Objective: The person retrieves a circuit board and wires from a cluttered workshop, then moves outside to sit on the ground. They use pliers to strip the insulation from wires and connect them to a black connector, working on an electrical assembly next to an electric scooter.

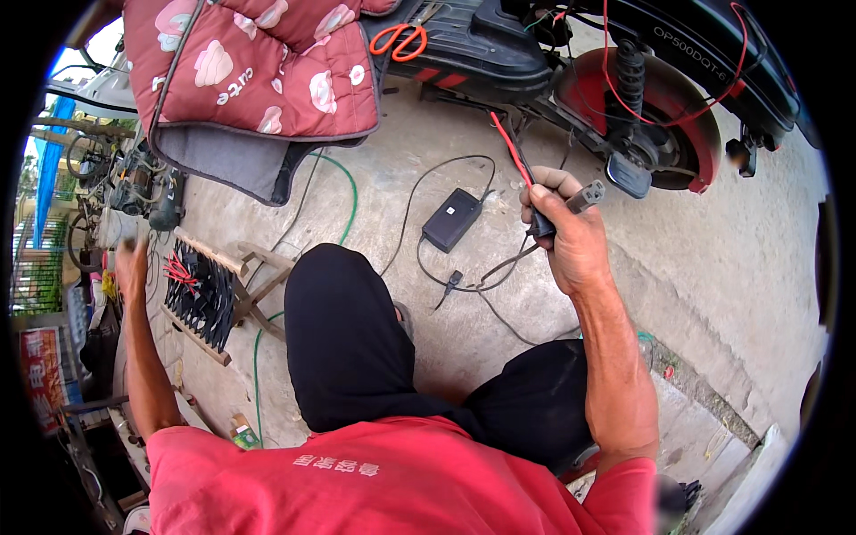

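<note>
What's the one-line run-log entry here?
left hand: beside pale wooden stool, grip unclear | right hand: gripping dark plastic connector, red-and-black wire | black rectangular power brick on concrete floor

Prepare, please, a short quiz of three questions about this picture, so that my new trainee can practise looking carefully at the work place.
1. Multiple choice: where does the black power adapter lie?
A) on the wooden stool
B) on the concrete floor
C) on the quilted cover

2. True or false: the scissors have orange handles.

3. Short answer: which of the person's hands holds the red wire?

Key:
1. B
2. True
3. The right hand
</note>
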Tool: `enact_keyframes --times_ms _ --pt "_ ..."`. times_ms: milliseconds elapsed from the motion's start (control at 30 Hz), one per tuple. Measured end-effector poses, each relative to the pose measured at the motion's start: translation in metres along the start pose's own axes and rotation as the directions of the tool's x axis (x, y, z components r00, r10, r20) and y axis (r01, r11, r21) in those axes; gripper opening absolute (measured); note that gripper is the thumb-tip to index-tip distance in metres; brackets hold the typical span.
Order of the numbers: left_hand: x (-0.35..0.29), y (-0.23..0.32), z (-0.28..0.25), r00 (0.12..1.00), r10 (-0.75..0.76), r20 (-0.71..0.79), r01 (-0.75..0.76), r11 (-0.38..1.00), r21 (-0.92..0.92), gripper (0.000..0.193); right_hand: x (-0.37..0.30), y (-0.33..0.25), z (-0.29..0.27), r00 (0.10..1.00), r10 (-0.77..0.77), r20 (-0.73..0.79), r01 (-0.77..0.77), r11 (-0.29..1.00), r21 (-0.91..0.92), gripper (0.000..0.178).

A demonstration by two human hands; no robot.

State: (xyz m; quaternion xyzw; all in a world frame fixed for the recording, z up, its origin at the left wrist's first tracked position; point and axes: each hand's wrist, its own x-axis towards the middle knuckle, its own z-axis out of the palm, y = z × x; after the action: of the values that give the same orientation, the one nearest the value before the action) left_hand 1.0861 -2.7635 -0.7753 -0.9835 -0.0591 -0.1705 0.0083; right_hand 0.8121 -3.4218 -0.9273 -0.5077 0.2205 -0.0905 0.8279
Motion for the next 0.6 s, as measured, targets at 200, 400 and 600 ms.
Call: enact_keyframes --times_ms 200,400,600 --pt "-0.144 0.384 -0.023 0.441 0.897 -0.014 -0.684 0.326 -0.653 0.047 0.0 0.005 0.007 0.998 0.042 0.045 -0.039 0.997 -0.066 0.026" --pt "-0.24 0.508 0.015 0.069 0.99 -0.121 -0.557 -0.062 -0.828 0.056 -0.02 -0.003 -0.007 0.998 0.025 0.056 -0.031 0.995 0.099 0.028" --pt "-0.239 0.509 0.026 0.126 0.977 -0.17 -0.442 -0.098 -0.892 0.021 -0.033 -0.021 -0.017 0.997 0.04 -0.069 -0.033 0.994 0.105 0.042"
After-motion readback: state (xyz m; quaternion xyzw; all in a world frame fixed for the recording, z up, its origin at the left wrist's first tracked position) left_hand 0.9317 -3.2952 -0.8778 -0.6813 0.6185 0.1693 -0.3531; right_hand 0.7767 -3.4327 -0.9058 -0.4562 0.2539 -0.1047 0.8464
